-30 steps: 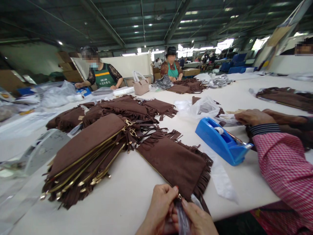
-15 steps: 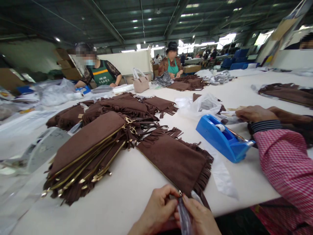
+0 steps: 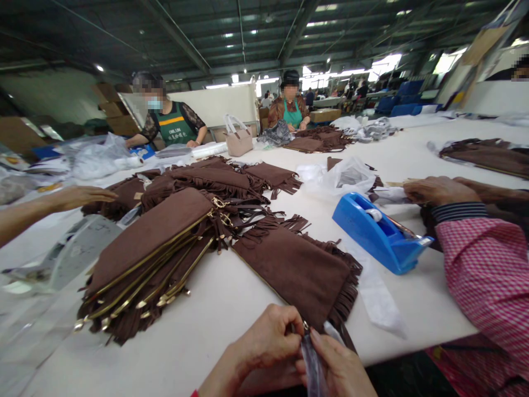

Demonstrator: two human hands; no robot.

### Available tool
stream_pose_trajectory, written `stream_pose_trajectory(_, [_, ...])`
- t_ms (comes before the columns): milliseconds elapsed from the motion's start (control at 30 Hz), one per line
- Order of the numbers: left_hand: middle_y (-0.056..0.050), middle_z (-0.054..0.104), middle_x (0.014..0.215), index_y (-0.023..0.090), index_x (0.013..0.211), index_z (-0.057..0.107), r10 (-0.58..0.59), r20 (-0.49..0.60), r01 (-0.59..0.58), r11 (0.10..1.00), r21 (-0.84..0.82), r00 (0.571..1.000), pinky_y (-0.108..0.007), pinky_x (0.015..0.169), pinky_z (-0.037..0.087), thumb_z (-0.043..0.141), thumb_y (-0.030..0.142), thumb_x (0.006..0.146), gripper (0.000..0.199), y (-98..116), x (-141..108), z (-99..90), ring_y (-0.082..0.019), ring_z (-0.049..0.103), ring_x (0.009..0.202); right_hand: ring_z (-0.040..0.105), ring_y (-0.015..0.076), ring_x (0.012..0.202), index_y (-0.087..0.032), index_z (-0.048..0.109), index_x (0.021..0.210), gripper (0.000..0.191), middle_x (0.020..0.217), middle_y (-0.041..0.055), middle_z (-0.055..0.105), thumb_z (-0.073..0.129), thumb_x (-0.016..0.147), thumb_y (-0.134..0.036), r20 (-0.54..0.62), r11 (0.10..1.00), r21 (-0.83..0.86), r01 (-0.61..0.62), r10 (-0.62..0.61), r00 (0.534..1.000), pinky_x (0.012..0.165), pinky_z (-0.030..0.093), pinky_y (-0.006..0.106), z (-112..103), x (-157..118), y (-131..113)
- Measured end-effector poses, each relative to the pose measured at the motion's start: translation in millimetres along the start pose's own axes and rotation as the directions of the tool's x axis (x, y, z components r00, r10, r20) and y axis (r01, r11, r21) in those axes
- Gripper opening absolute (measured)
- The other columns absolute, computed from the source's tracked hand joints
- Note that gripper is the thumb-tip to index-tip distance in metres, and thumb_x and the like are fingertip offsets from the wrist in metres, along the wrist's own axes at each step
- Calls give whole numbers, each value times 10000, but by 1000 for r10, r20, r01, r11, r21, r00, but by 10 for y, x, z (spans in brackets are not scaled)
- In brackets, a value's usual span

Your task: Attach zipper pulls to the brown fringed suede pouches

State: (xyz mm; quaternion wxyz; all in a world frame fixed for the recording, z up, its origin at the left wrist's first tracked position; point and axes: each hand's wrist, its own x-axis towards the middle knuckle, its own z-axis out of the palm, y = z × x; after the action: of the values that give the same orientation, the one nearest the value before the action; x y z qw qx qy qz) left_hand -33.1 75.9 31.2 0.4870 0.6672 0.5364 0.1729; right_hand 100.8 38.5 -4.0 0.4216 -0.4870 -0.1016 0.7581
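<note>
A brown fringed suede-look pouch [image 3: 293, 264] lies flat at the table's near edge, gold zip along its near left side. At its near corner, by a small gold metal fitting [image 3: 306, 326], both my hands are closed. My left hand [image 3: 264, 339] pinches with curled fingers right beside the fitting; what lies between its fingertips is hidden. My right hand [image 3: 336, 361] grips a translucent plastic sleeve [image 3: 313, 364] that hangs down from the fitting. Left of my hands, a stack of similar pouches [image 3: 151, 242] fans out, gold zips and chain links showing.
A blue tape dispenser [image 3: 376, 234] stands right of the pouch. A co-worker's checked sleeve [image 3: 483, 281] and hands occupy the right; another person's arm [image 3: 49, 208] reaches in from the left. A grey tape dispenser [image 3: 78, 256] and more brown pouches [image 3: 206, 179] lie further off.
Another person's arm has come in from the left over the pouches. My left wrist has shifted slightly left and up; both hands stay at the pouch's corner.
</note>
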Motion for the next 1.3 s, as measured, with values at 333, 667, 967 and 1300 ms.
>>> stream_pose_trajectory(333, [48,486,572,146,734,597,7,9,-6,998,-64,1000,-169,485,297,424,158,650,193,-44,-19,45,-74,411,531,554,96,395,-105,568,676,430,464,23,622,771,522,-451,48,1000,12,-13,12,999,394,416,174,-26,-31,-39])
stream_pose_trajectory(667, [53,507,591,146,694,603,26,29,-27,999,40,999,-154,500,304,454,172,631,164,-14,8,10,-61,422,538,505,70,361,-115,555,655,442,433,-5,584,775,505,-468,67,999,22,-25,23,997,372,383,161,-70,23,1])
stream_pose_trajectory(967, [51,486,580,150,667,564,15,26,-18,993,114,1000,-168,494,282,442,171,642,126,67,-8,14,-63,398,526,541,96,379,-120,573,664,416,454,25,623,757,533,-469,83,999,-1,-32,32,996,400,408,179,-83,22,-5])
stream_pose_trajectory(1300, [49,479,582,165,655,508,5,-74,-1,998,59,997,-184,503,287,451,174,656,57,6,27,96,-78,404,542,618,137,504,-136,578,719,379,556,15,645,730,561,-446,0,995,-94,-44,44,999,479,452,210,-85,-58,-79])
